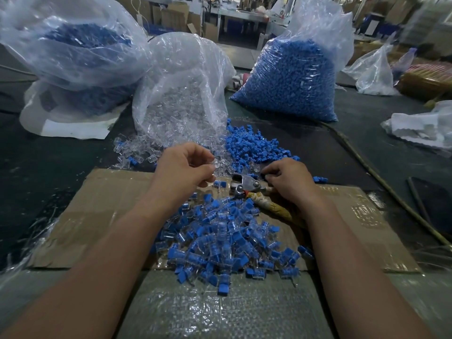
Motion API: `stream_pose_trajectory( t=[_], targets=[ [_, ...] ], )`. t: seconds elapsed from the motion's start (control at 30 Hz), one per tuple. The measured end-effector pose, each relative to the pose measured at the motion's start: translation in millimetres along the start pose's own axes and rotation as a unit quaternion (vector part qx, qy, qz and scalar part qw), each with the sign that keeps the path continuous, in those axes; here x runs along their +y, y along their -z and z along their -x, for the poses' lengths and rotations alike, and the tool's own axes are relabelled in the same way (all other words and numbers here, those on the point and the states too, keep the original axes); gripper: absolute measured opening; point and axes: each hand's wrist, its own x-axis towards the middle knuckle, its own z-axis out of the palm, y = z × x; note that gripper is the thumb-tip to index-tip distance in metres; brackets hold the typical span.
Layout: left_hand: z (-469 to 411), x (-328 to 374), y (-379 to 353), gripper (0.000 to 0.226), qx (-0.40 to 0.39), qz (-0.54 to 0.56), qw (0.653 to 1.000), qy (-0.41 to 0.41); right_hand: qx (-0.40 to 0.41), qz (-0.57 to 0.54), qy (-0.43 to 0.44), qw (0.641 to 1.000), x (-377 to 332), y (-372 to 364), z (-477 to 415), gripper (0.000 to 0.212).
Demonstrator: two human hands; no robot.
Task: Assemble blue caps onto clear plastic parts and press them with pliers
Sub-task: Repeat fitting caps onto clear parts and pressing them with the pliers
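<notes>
left hand [183, 167]: fingers curled, clear plastic part [216, 165] pinched just left of the pliers [245, 185] | right hand [289, 183]: fingers curled over the pliers' handle, hold cannot be told | loose blue caps [252, 148] heaped beyond the pliers | assembled pieces [227, 238] piled on cardboard [97, 204], nearer than the pliers
</notes>
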Motion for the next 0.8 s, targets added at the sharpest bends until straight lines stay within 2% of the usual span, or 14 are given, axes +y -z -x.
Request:
stream_pose_trajectory(
  t=[0.17, 0.3, 0.33, 0.43, 0.5, 0.63, 0.8],
  targets=[
    [0.8, 3.0, -0.5, 0.022, -0.006, 0.011, 1.0, 0.002, 0.021, -0.023, -0.006, 0.999, -1.8, -0.6, 1.7, 0.022],
    [2.3, 4.3, 0.0, 0.021, -0.017, 0.032, 0.999, 0.01, 0.099, -0.124, 0.0, 0.987, -2.3, 9.4, 7.7, 0.015],
    [2.7, 4.3, 0.0, 0.02, -0.018, 0.035, 0.999, 0.011, 0.112, -0.17, 0.005, 0.979, -4.8, 13.9, 10.6, 0.012],
    [3.1, 4.9, -0.9, 0.019, -0.017, 0.038, 0.999, 0.013, 0.107, -0.342, 0.038, 0.933, -18.8, 24.3, 24.9, 0.024],
    [3.6, 6.0, -2.2, 0.019, -0.017, 0.041, 0.999, 0.015, 0.092, -0.404, 0.076, 0.907, -31.8, 24.8, 35.7, 0.024],
    [5.1, 7.4, -4.2, 0.017, -0.021, 0.039, 0.999, 0.011, 0.081, -0.403, 0.142, 0.9, -55.3, 16.1, 48.1, 0.023],
    [6.5, 8.3, -5.6, 0.015, -0.023, 0.042, 0.999, 0.003, 0.1, -0.377, 0.16, 0.907, -63.0, 10.3, 50.5, 0.023]
  ],
)
